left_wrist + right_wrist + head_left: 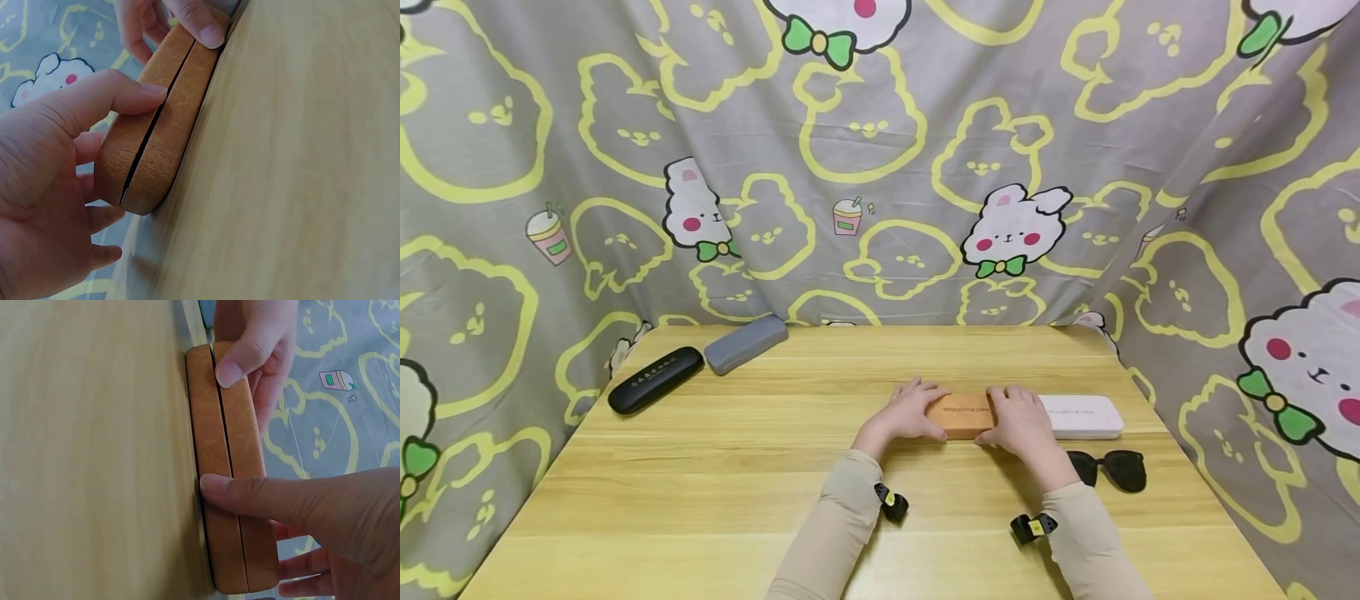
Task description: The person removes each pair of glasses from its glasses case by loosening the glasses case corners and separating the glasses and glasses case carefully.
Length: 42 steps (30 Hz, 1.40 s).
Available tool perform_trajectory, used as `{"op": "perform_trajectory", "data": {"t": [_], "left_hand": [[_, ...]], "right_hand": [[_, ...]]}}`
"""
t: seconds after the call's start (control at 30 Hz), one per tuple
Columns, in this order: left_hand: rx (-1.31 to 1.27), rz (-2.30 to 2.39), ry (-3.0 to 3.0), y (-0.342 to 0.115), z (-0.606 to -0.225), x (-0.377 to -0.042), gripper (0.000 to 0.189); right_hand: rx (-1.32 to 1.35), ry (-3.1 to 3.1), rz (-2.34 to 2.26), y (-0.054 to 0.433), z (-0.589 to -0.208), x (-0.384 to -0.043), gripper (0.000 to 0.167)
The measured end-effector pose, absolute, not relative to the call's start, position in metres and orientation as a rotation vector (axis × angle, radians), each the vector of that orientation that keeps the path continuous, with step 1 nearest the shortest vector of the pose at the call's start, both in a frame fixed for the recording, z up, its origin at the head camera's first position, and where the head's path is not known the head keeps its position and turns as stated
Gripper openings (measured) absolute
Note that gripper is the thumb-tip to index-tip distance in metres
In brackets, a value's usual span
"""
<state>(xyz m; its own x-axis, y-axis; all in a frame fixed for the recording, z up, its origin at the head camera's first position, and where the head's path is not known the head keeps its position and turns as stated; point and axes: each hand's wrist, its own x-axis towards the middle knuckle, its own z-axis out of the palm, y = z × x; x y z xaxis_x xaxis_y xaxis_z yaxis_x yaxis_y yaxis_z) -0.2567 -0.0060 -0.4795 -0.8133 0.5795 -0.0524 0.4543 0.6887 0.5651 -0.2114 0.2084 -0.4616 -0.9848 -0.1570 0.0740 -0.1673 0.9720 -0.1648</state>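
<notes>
Counter of pale wood, in the head view, carries a brown case right of centre, lying flat with the left hand gripping its left end and the right hand gripping it toward the right. A white case lies just right of the right hand, and dark sunglasses lie on the near side of it, partly hidden by the right wrist. At the far left, a black case and a grey case lie close together. In the left wrist view, the left thumb sits at the seam on the brown case's near side, fingers reaching round the far side; the seam shows dark, and whether it is slightly parted I cannot tell. In the right wrist view, the right thumb crosses the seam onto the lower half, its fingers behind. The work looks to be at an early point: both grips are set, yet the upper half is not raised, the inside is out of sight, and any opening of the case seems left undone.
</notes>
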Motion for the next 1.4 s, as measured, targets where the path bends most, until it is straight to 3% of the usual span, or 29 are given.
{"op": "perform_trajectory", "data": {"t": [0.77,1.4], "left_hand": [[0.696,0.852,2.740,-0.022,-0.477,-0.243,0.110],[0.424,1.106,2.726,-0.016,-0.495,-0.237,0.096]], "right_hand": [[0.617,-2.977,0.478,0.245,-0.462,-0.221,0.077],[0.654,-2.996,0.581,0.254,-0.465,-0.225,0.075]]}}
